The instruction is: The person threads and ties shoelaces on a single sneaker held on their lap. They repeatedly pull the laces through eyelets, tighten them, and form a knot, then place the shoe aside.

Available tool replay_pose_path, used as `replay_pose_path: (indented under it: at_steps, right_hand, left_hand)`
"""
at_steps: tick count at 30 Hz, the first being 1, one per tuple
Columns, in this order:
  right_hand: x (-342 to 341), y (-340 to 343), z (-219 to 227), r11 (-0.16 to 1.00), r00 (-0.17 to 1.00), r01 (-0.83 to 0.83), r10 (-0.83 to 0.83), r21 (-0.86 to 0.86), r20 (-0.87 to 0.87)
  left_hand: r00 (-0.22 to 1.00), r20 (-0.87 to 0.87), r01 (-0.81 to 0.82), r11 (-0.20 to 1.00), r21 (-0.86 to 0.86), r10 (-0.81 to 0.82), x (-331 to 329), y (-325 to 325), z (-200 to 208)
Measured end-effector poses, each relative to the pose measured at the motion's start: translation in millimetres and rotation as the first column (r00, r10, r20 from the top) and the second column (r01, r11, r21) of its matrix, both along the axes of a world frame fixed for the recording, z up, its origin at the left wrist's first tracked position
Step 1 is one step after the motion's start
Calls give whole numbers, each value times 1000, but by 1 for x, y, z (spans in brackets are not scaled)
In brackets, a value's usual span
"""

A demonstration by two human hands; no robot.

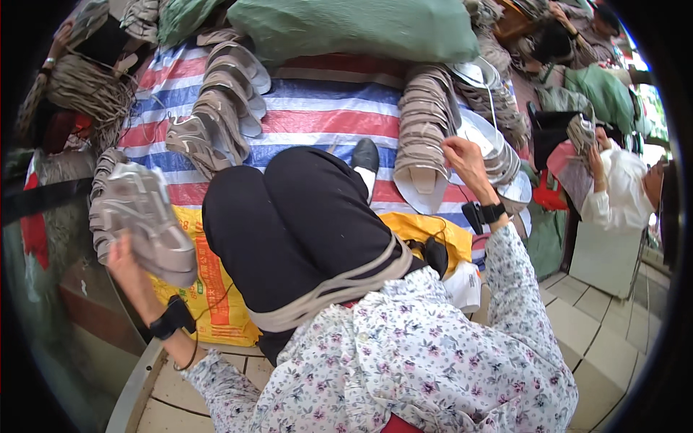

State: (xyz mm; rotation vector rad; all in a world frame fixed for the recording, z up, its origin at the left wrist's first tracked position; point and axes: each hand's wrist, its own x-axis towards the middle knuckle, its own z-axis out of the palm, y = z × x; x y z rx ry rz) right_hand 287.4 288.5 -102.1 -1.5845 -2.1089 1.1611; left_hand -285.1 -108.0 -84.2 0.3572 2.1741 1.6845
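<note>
My left hand (126,263), at the left, is closed on the rear part of a grey-beige shoe upper (144,224), which is blurred by motion. Behind that upper stands a row of similar uppers (102,184), partly hidden by it. On the right, my right hand (465,166) is raised with its fingers curled together beside a long stack of nested beige uppers (422,123). Whether anything thin is between those fingertips cannot be made out. Pale shoelaces (332,289) lie across my lap, over black trousers.
A striped red, white and blue sheet (325,108) spreads ahead, bearing another row of uppers (224,94) and a big green sack (354,29). Yellow bags (209,281) lie beside my legs. A bundle of laces (86,94) hangs far left. Another person (621,184) works at the right.
</note>
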Motion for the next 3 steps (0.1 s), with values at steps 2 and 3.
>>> replay_pose_path:
  at_steps: [2, 3]
  right_hand:
    - [-6, -2, 8, 1000, 996, 9, -11, -24, -91]
    - [-8, -3, 13, 1000, 993, 8, -10, -20, -119]
  left_hand:
    - [999, 4, -43, 980, 192, 43, 10, 10, 74]
    - [994, 81, 33, 925, 379, -69, 22, 18, 107]
